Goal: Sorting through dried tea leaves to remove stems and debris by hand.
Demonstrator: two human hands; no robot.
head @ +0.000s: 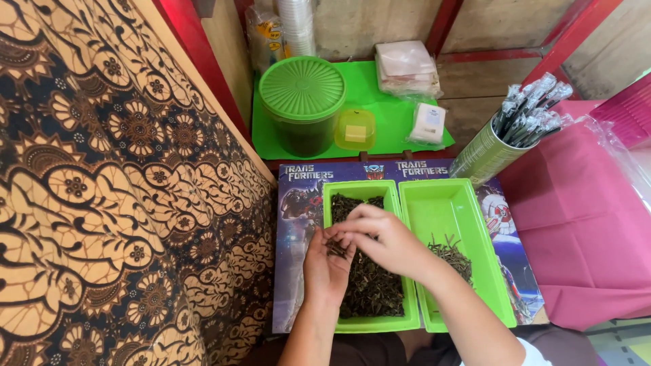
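In the head view, the left hand (325, 264) lay cupped, palm up, holding dried leaves (369, 285) over the left green tray (393, 196). The right hand (380, 237) pinched bits from them. The right green tray (441, 210) beside it stood mostly bare.

glossy green plastic tray (407, 203), dry matt leaves (371, 285).
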